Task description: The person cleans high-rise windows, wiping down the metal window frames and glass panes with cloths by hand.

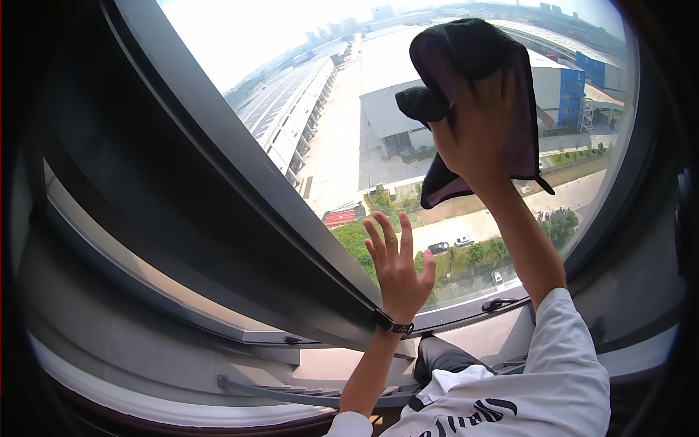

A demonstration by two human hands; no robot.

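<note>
My right hand [477, 131] is raised high and presses a dark cloth [477, 47] with a purplish inner side against the window pane [393, 175]. Its fingers lie over the cloth, whose folded edges bunch up above and to the left of the hand. A small loop hangs from the cloth's lower right corner. Lower and to the left, my left hand [400, 280] is held up before the pane with its fingers spread and nothing in it. Whether its fingertips touch the glass, I cannot tell. A dark band [393, 322] circles the left wrist.
A thick dark window frame [240, 189] slants down the left side of the pane. Along the bottom run a sill [502, 331] and a black window handle [502, 304]. A grey rail [291, 393] curves below. Beyond the glass are buildings, roads, trees and cars far down.
</note>
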